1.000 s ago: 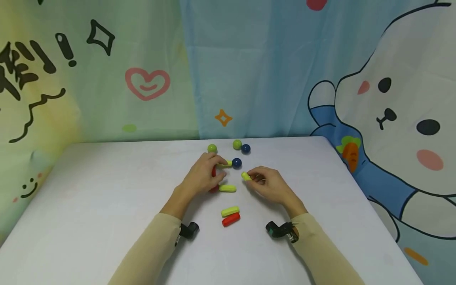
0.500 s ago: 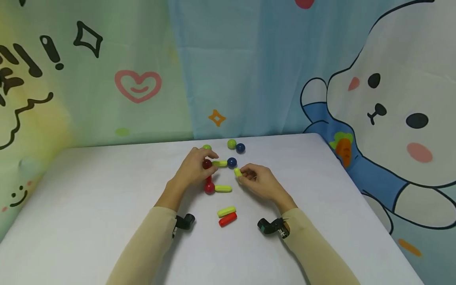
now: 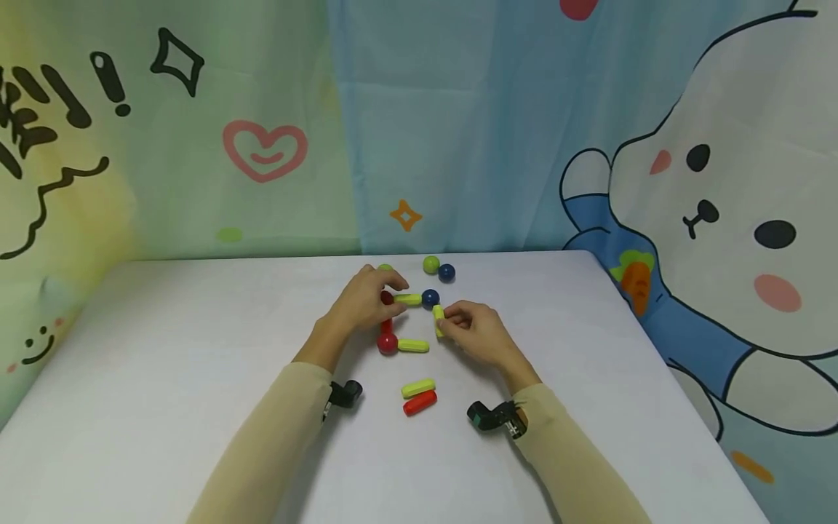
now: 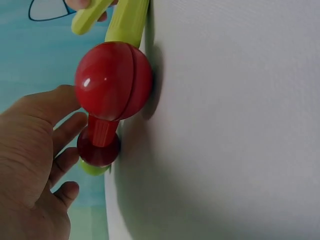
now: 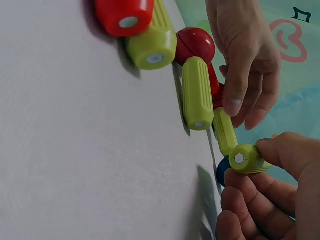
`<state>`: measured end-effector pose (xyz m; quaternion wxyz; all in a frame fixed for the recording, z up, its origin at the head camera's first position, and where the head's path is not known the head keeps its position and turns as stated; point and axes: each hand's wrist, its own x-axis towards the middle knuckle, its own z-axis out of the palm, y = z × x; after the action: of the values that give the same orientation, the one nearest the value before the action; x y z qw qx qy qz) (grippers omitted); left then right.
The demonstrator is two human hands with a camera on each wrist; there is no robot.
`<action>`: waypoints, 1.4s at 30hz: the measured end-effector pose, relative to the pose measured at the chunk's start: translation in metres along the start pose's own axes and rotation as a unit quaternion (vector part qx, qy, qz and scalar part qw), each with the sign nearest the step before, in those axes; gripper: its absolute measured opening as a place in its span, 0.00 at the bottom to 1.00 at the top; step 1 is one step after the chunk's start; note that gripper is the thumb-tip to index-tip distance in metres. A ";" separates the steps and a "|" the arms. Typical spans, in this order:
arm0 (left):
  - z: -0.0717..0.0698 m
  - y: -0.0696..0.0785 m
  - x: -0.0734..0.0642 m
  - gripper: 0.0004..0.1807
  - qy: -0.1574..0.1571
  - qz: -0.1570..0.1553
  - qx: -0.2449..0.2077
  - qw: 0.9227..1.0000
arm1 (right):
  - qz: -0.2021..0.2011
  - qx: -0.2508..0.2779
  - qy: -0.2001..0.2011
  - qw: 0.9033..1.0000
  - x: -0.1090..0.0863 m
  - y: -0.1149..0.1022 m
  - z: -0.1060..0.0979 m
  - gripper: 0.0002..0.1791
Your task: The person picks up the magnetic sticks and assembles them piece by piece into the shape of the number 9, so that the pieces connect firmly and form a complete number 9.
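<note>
My right hand pinches a yellow-green magnetic building stick between thumb and fingers; a silvery disc marks its near end. Its far end meets or almost meets a blue ball. Another yellow-green stick runs from that ball to a dark red ball. Around this red ball, my left hand hovers with loose, spread fingers, gripping nothing visible. A red stick links it to a nearer red ball, from which a further yellow-green stick points right.
Closer to me, a loose yellow-green stick lies beside a red stick. At the table's back edge sit a green ball and a blue ball. Another green ball is partly hidden behind my left hand. A printed curtain hangs behind.
My right hand has brought its stick left and turned it toward the blue ball. The left hand has lifted and drawn back slightly, uncovering the nearer red ball.
</note>
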<state>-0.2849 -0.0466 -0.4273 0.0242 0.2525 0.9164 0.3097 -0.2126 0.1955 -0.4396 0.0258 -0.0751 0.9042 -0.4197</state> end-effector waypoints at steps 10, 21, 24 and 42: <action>0.004 0.000 0.003 0.18 -0.013 -0.008 0.004 1.000 | 0.007 0.006 -0.002 1.000 0.000 -0.002 0.002 0.16; 0.010 0.001 0.008 0.15 -0.026 -0.019 0.028 0.999 | 0.030 -0.012 -0.008 0.999 0.005 -0.003 0.002 0.15; 0.011 0.002 0.009 0.15 -0.029 -0.017 0.031 0.999 | 0.030 -0.017 -0.011 0.999 0.005 -0.002 0.002 0.15; 0.014 -0.001 0.011 0.12 -0.036 -0.017 0.028 0.999 | 0.034 -0.017 0.015 0.999 0.009 -0.001 0.006 0.15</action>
<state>-0.2920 -0.0342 -0.4383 0.0551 0.2486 0.9273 0.2743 -0.2209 0.1894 -0.4426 0.0249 -0.0386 0.9135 -0.4043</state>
